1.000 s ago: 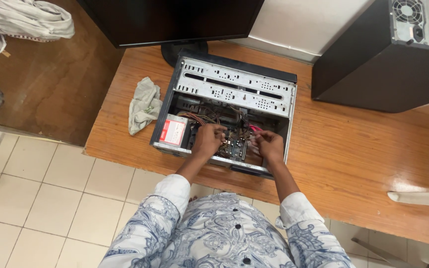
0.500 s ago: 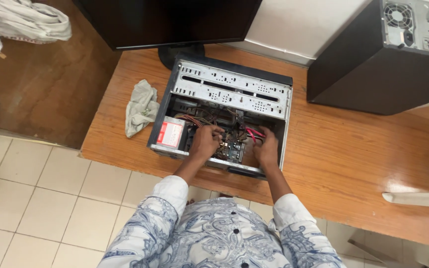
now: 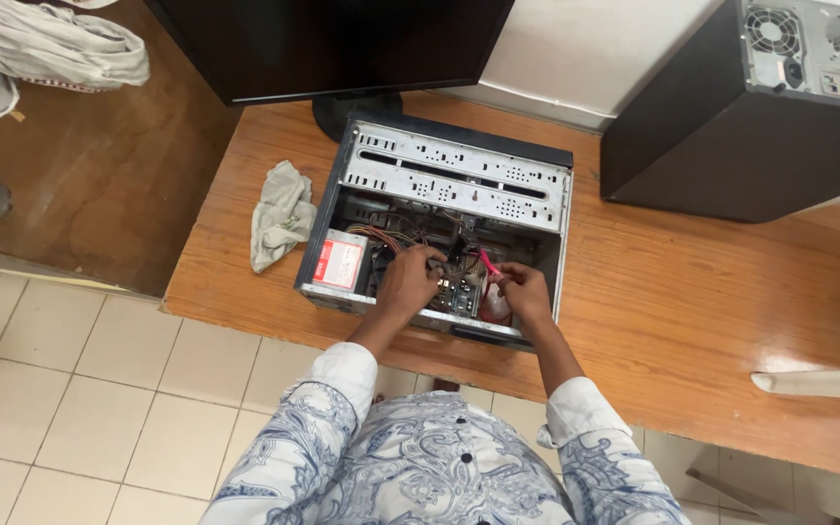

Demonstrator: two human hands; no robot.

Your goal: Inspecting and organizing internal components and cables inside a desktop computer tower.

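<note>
Wooden tabletop (image 3: 692, 292) | open computer case (image 3: 459, 175) | left hand (image 3: 408, 282) now gripping cables (image 3: 396, 238) | right hand (image 3: 525, 292) still pinching red cable (image 3: 490, 264)

Shirt: white cloth covered with a blue-grey swirling paisley print, loose in cut, filling the lower middle of the view.
Sleeves: long, in the same print, turned back below the elbows so that the plain pale lining shows as a broad cuff on each arm.
Forearms: bare from the cuffs down.
Hands: left hand (image 3: 408, 282) and right hand (image 3: 525, 292) both bare, with no gloves, and no rings or watch to be made out.
</note>
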